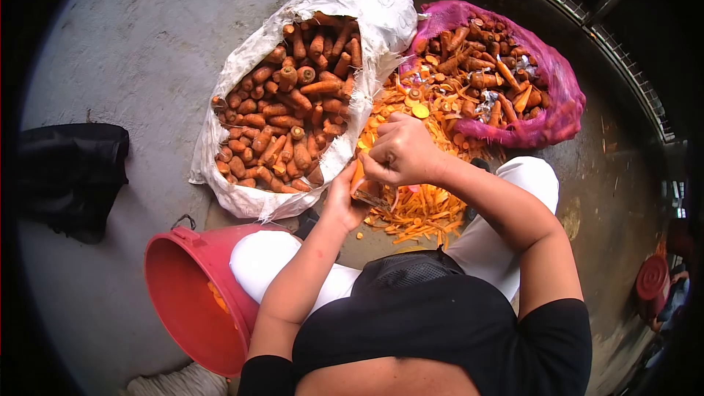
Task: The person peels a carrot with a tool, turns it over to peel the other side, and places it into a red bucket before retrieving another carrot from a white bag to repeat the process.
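Note:
My left hand (346, 202) is closed around a carrot (358, 174), which shows a bright orange, bare-looking side. Just above and to the right, my right hand (402, 150) is curled into a grip close to the carrot. What its fingers hold is hidden by the hand. Below both hands, a heap of orange peelings and cut ends (422, 213) covers the floor. A white woven sack (238, 66) full of unpeeled carrots (282, 114) lies open to the left of my hands.
A pink mesh sack (565, 95) with carrots and scraps lies at the upper right. Beside my left knee, a red bucket (202, 249) tilts on its side with some orange pieces inside. Black cloth (73, 169) lies far left. Another person and a red container (651, 279) appear far right.

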Demonstrator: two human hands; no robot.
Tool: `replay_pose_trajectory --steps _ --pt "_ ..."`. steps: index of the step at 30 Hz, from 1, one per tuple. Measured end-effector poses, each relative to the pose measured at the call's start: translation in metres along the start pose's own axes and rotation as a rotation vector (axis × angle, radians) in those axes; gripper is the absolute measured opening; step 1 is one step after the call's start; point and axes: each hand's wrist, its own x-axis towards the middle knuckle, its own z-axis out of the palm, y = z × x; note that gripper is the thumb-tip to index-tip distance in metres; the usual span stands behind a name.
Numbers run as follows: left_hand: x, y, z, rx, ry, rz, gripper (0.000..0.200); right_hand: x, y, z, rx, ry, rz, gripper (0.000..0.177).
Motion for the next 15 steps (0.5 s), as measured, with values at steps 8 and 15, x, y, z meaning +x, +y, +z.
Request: replay_pose_trajectory --steps 8,15 --pt "-0.006 -0.004 0.012 -0.02 -0.021 0.011 0.033 -0.004 0.007 0.002 -0.047 -0.007 -0.011 0.035" --pt "-0.018 -0.011 0.004 0.102 -0.133 0.108 0.037 -0.01 0.027 0.014 -0.024 0.021 0.051 0.04"
